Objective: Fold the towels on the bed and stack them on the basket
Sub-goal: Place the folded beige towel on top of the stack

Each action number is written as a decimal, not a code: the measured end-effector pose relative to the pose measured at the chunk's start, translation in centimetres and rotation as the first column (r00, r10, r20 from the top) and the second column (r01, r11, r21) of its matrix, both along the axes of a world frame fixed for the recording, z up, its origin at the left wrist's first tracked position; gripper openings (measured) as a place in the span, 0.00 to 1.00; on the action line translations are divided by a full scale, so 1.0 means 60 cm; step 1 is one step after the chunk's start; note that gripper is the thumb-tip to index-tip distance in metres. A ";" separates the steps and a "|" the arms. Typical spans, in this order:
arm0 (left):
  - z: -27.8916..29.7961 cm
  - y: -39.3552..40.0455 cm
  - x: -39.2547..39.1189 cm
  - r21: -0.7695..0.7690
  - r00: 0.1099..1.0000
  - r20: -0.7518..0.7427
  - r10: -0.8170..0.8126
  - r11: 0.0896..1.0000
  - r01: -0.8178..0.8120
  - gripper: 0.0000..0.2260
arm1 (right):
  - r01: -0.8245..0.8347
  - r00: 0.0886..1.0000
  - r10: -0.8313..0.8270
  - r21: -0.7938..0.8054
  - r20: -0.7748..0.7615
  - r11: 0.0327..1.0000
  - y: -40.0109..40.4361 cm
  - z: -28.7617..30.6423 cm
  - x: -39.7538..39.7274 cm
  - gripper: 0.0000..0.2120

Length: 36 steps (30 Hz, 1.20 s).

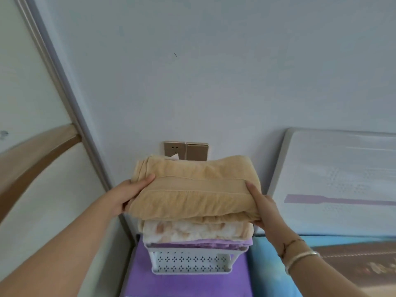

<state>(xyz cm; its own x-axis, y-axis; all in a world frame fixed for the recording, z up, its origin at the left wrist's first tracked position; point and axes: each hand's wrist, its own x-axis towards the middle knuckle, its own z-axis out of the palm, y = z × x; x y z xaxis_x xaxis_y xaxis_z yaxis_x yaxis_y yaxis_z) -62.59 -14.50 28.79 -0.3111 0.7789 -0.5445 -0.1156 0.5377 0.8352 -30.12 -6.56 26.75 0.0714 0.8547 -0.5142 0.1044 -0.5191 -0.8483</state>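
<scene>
Both hands, left hand (130,195) and right hand (264,207), grip the folded tan towel (192,185) by its left and right ends, long axis running left-right, directly over the stack on the basket (190,262).

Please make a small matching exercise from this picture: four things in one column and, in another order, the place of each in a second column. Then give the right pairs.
Things
1. tan towel
2. patterned towel
3. purple towel
4. wall socket

Places
A. lowest of the stack, directly on the white basket
B. on the wall behind the stack
C. top of the stack, held at both ends by the left hand and right hand
D. middle of the stack

Pairs: 1-C, 2-D, 3-A, 4-B
</scene>
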 end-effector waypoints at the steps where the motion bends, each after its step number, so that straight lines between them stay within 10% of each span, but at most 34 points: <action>1: -0.017 0.007 -0.008 -0.032 1.000 -0.018 -0.003 0.999 0.002 0.43 | 0.010 1.000 -0.010 0.006 0.029 1.000 0.000 -0.010 -0.007 0.36; 5: -0.058 0.025 -0.014 -0.046 0.999 -0.040 0.037 0.998 -0.039 0.41 | -0.035 0.988 0.036 -0.015 0.149 0.999 -0.005 -0.013 -0.019 0.35; 8: -0.062 0.035 -0.001 0.021 0.938 -0.343 0.057 0.998 -0.053 0.31 | -0.244 0.840 0.166 0.085 0.516 0.966 -0.004 0.002 -0.020 0.30; 12: -0.036 0.059 0.030 0.145 0.376 -0.923 0.084 0.980 0.138 0.28 | -0.578 0.649 0.074 0.427 0.758 0.695 0.014 0.031 -0.047 0.28; 18: -0.063 0.086 0.111 -0.255 0.322 -0.835 -0.446 0.832 0.492 0.32 | -0.686 0.460 0.313 0.109 0.831 0.719 0.037 -0.042 -0.042 0.27; 31: -0.039 0.099 0.144 -0.396 0.201 -0.830 -0.520 0.803 0.445 0.30 | -0.728 0.354 0.331 0.036 0.874 0.685 0.039 -0.013 -0.027 0.28; 36: 0.038 0.111 0.225 -0.368 0.060 -0.884 -0.464 0.769 0.523 0.18 | -0.639 0.617 0.202 0.335 0.761 0.692 0.047 0.091 0.005 0.22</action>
